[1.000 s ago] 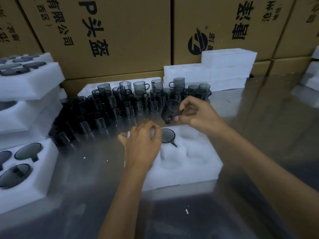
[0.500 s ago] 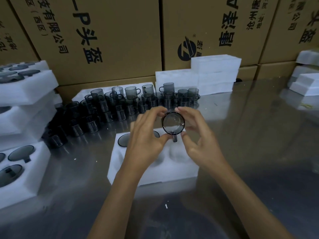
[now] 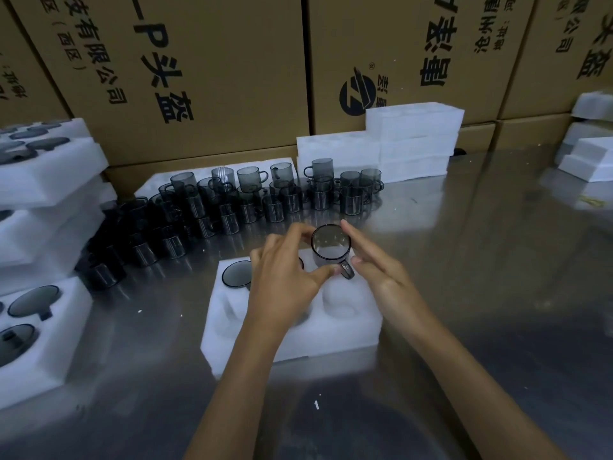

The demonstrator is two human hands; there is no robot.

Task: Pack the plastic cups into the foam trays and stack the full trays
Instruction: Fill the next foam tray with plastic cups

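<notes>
The left hand (image 3: pixel 282 287) covers the middle pockets of the foam tray (image 3: pixel 348 333), hiding all but a dark sliver, perhaps a cup rim. Far-left loose cups (image 3: pixel 109 257) blur into shadow. The picture's left edge cuts off the packed trays (image 3: pixel 56 340).

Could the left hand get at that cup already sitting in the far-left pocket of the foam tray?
Probably yes. The seated cup lies open-topped just left of the left hand, nothing covering it, but that hand's grip is busy on the held cup.
</notes>
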